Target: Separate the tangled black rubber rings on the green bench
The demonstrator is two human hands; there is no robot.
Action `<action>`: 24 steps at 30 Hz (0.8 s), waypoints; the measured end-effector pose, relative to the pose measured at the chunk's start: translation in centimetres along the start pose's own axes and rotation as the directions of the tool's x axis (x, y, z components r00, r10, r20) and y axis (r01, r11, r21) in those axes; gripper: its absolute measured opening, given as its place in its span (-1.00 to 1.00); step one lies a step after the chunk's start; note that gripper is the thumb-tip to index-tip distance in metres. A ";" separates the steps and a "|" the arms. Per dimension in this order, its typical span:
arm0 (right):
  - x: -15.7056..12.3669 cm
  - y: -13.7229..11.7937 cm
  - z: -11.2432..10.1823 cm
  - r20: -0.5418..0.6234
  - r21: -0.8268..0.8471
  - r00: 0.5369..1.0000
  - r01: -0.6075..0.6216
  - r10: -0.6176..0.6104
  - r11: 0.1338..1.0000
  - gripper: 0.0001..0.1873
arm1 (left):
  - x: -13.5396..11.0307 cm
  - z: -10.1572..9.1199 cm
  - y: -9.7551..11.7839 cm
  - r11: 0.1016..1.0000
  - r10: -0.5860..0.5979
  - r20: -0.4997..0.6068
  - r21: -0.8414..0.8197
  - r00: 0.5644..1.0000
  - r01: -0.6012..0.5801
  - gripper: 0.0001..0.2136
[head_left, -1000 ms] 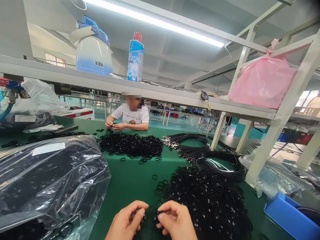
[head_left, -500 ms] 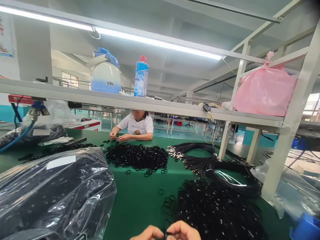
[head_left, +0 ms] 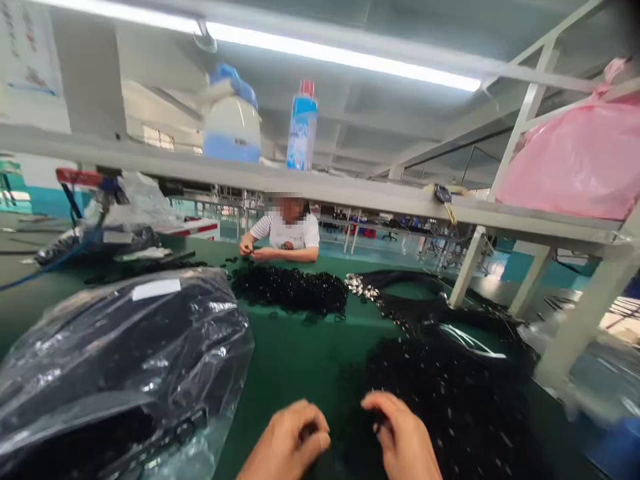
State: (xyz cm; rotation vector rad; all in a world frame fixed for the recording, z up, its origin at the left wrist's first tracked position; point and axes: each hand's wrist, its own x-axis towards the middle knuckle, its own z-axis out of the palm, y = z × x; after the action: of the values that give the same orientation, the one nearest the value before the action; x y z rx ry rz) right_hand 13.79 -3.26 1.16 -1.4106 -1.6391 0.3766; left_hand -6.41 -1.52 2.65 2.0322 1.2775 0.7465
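My left hand (head_left: 293,440) is above the green table, its fingers curled and thumb bent toward the index finger. Whether anything sits inside that curl is hidden. To its right, my right hand (head_left: 407,437) is at the near left edge of a heap of small black rings (head_left: 450,400). A small dark piece, apparently one black ring (head_left: 379,423), shows between its thumb and fingers, blurred by motion. The two hands are apart. Left of them lies a big clear plastic bag (head_left: 175,347) filled with black items.
Across the table (head_left: 280,367) a person in a striped shirt (head_left: 295,233) handles small pieces behind another ring pile (head_left: 295,290). Coiled black cables (head_left: 415,307) lie at right by a shelf post (head_left: 467,267). The shelf overhead holds a jug (head_left: 233,127), a spray can (head_left: 303,130) and a pink bag (head_left: 575,160).
My hands have come further into view and moved apart; before, their fingertips met around a small black piece. The whole view has shifted with my head.
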 end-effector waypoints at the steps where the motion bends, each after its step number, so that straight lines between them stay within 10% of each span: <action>1: -0.2 -0.5 -0.4 -0.010 -0.122 0.999 0.051 -0.053 0.991 -0.49 | 0.0 -0.3 0.2 0.998 0.065 -0.003 0.015 0.998 -0.065 -0.87; 5: -0.2 -2.0 -1.1 0.173 -0.378 0.979 0.169 -0.110 0.910 -0.52 | 0.4 -1.6 0.2 0.999 0.032 0.099 0.033 0.995 -0.036 -0.84; 12: -1.4 -2.7 0.4 0.531 -0.294 0.827 0.382 -0.183 0.876 -0.74 | -0.3 -4.4 -0.5 0.999 -0.018 0.188 0.050 0.982 0.009 -0.59; 17: -1.2 -3.0 0.4 0.370 -0.326 0.928 0.160 -0.030 0.932 -0.76 | -0.7 -5.5 0.0 0.991 -0.081 0.392 0.127 0.917 0.033 -0.54; 24: -0.9 -3.1 -0.1 0.295 -0.283 0.955 0.091 -0.004 0.955 -0.77 | 0.4 -3.4 0.1 0.997 -0.076 0.236 0.020 0.969 0.073 -0.92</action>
State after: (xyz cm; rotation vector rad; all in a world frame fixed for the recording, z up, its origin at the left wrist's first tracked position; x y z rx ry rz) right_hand 11.87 -5.05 3.09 -1.5878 -2.0343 0.3342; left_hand -8.71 -0.52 5.05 2.0012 1.2137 0.4468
